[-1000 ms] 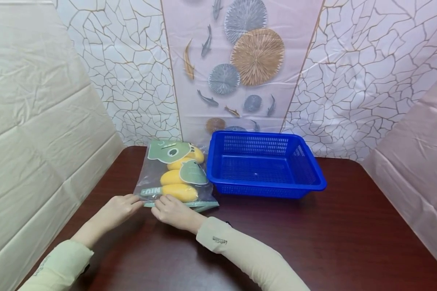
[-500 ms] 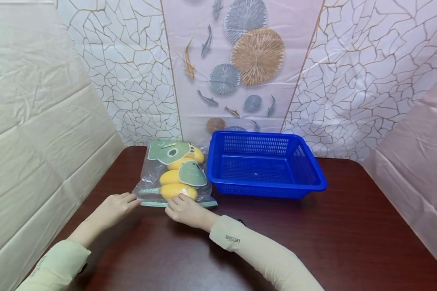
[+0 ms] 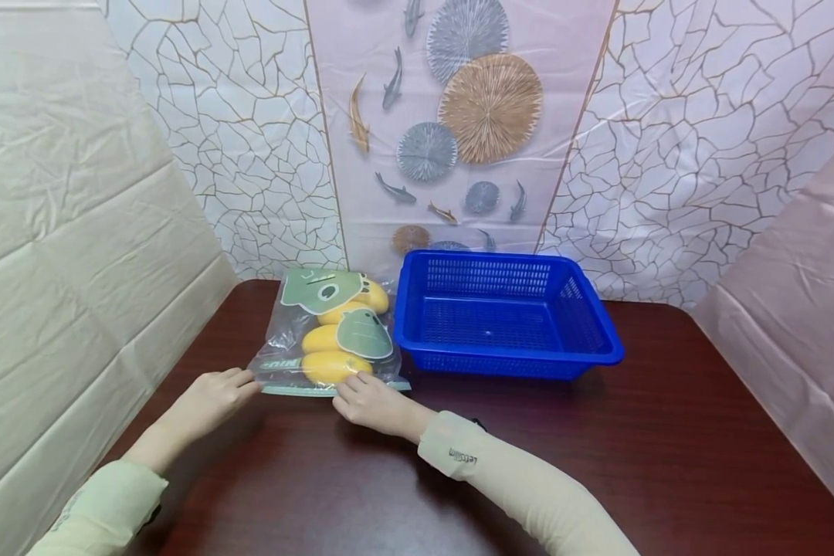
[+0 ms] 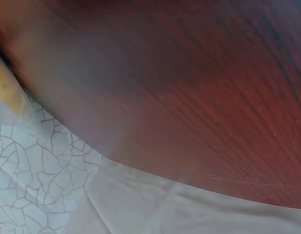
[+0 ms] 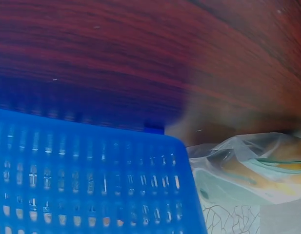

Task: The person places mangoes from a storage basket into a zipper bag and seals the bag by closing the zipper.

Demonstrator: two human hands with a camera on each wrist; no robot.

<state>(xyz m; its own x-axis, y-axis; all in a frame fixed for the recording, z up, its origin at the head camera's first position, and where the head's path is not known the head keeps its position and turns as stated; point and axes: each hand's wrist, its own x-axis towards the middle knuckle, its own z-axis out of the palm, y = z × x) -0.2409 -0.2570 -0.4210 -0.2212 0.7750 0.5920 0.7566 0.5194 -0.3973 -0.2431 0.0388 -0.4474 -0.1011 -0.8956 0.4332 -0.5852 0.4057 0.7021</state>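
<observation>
A clear zip-lock bag [image 3: 285,340] with green cartoon prints lies flat on the table, several yellow oval fruits like mangoes [image 3: 325,368] inside. Its green zip strip [image 3: 295,391] faces the person. My left hand [image 3: 215,400] pinches the bag's front left corner. Further right along that edge, my right hand [image 3: 378,405] pinches the strip between thumb and fingers, just in front of the nearest fruit. In the right wrist view the bag [image 5: 228,185] shows beside the basket, with a sliver of a fingertip at the frame's right border.
A blue plastic basket [image 3: 507,357] with slotted walls stands right of the bag, close against it. Beneath everything is a dark red-brown wooden table [image 3: 667,432]. Patterned cloth [image 3: 271,139] hangs behind, and pale cloth [image 3: 76,232] runs along the left.
My right hand has slid rightward along the zip strip, from near the left corner to past its middle. The strip's right end, spread earlier, now lies together. The left hand shifted slightly left.
</observation>
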